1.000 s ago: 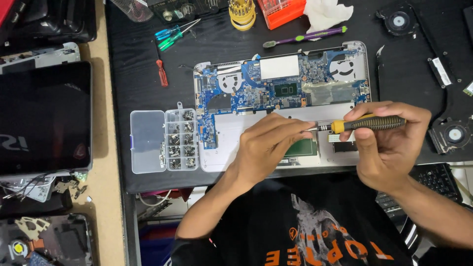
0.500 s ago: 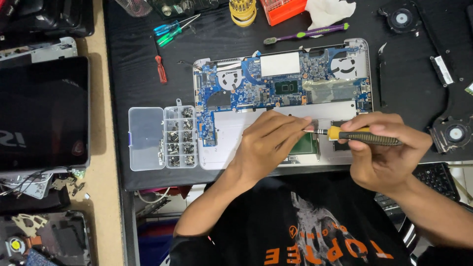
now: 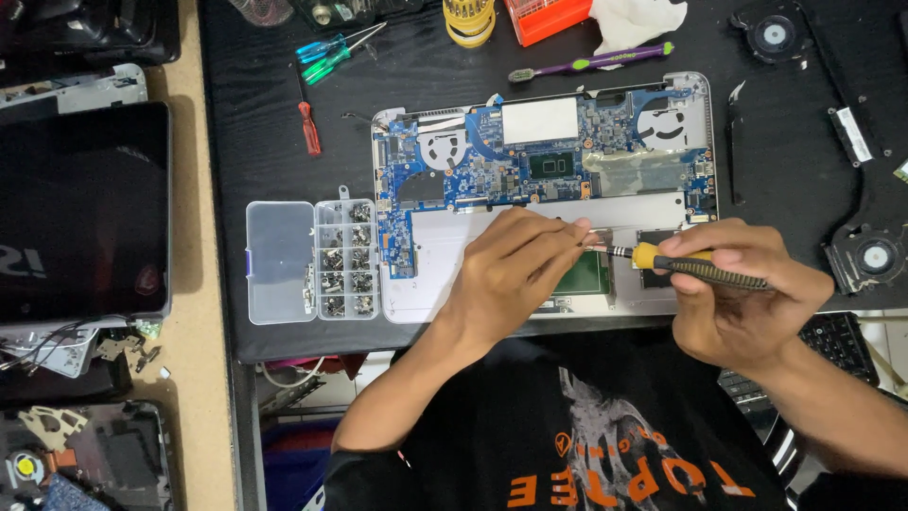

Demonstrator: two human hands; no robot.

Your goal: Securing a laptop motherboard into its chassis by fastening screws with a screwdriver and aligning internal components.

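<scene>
An opened silver laptop base [image 3: 445, 293] with a blue circuit board [image 3: 492, 170] lies on the black mat. My right hand [image 3: 747, 303] grips a screwdriver [image 3: 695, 268] with a yellow and black handle, held almost level, its tip pointing left. My left hand [image 3: 515, 270] rests over the lower middle of the laptop, its fingertips pinched at the screwdriver's tip. Whatever sits between those fingertips is too small to make out.
A clear compartment box [image 3: 312, 260] of screws sits left of the laptop. Red [image 3: 308, 128], blue and green screwdrivers and a purple toothbrush [image 3: 591, 62] lie behind. Loose fans [image 3: 875, 255] and black parts sit right; a dark laptop lid [image 3: 80, 213] lies left.
The screwdriver has dropped lower and tilted slightly, and both hands have shifted a little down and left over the laptop. The left fingers stay at its tip.
</scene>
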